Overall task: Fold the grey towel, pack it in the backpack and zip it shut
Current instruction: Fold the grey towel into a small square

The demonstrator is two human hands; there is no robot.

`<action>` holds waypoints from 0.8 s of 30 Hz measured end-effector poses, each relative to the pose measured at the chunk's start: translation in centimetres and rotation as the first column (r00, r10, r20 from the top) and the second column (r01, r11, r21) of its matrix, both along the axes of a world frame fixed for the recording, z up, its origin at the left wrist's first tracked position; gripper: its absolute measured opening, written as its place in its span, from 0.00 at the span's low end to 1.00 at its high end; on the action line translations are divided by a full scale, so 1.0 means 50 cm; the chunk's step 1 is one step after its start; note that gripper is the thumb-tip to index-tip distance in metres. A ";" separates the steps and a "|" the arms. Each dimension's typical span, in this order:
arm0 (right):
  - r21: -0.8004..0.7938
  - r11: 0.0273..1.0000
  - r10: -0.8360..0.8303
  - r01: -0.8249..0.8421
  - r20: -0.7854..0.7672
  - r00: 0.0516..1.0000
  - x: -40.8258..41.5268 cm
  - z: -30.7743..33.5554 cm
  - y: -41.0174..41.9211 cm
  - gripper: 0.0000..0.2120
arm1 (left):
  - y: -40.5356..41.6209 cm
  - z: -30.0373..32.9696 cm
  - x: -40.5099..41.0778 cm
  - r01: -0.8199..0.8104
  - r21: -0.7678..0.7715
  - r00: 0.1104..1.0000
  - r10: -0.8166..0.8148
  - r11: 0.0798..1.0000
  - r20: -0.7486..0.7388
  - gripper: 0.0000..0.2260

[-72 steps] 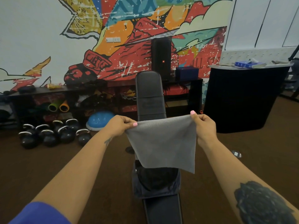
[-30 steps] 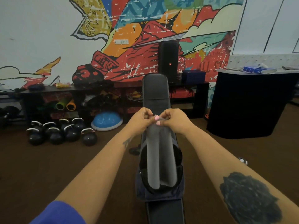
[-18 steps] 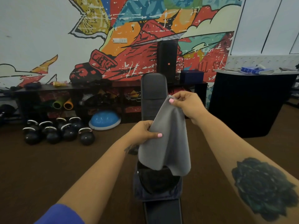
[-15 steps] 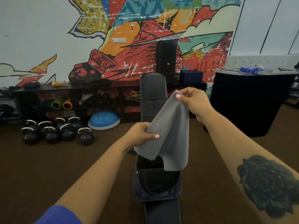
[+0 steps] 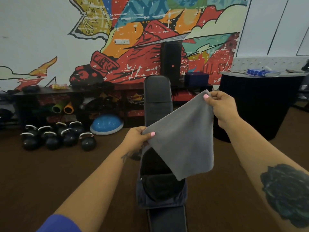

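Note:
The grey towel [image 5: 185, 141], folded smaller, hangs in the air between my hands. My left hand [image 5: 136, 138] pinches its lower left corner. Higher and further right, my right hand [image 5: 220, 106] pinches the upper corner, so the top edge slants upward to the right. Below the towel a dark backpack [image 5: 160, 198] lies on a black bench [image 5: 158, 101], its main opening unzipped and gaping toward me. The towel's lower edge hides part of that opening.
Several kettlebells [image 5: 58, 138] and a blue balance dome [image 5: 107, 124] sit on the brown floor to the left. A low shelf [image 5: 70, 92] runs along the mural wall with a black speaker [image 5: 170, 62]. A black round counter [image 5: 260, 104] stands at the right.
My hands met above the backpack and folded the towel in half, then moved apart again. My right hand has risen and swung right, stretching the folded towel out diagonally.

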State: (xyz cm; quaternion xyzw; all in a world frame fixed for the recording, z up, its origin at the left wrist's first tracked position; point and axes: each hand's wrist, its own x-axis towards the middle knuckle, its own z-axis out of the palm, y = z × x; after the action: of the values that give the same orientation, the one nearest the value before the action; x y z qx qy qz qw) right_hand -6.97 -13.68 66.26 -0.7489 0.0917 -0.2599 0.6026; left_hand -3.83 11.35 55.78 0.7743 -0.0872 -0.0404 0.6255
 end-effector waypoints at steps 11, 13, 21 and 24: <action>0.090 0.996 -0.020 0.025 -0.050 0.999 -0.020 -0.046 -0.026 0.10 | 0.001 0.033 0.002 -0.183 -0.168 0.973 0.202 0.969 0.108 0.07; 0.095 0.995 -0.012 0.017 -0.055 0.998 -0.021 -0.050 -0.029 0.10 | 0.002 0.034 0.003 -0.187 -0.153 0.972 0.205 0.970 0.114 0.08; 0.085 0.996 -0.011 0.016 -0.059 0.998 -0.017 -0.065 -0.036 0.12 | 0.000 0.036 -0.004 -0.162 -0.084 0.975 0.172 0.983 0.142 0.09; 0.084 0.996 -0.015 0.020 -0.061 0.998 -0.015 -0.070 -0.040 0.12 | 0.000 0.032 -0.001 -0.147 -0.143 0.980 0.164 0.979 0.114 0.02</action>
State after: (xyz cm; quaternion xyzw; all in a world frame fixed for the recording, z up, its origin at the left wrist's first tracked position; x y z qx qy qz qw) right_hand -7.73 -15.70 62.77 -0.7293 0.1273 -0.2386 0.6285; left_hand -3.90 11.36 57.39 0.7360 -0.0680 0.0635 0.6706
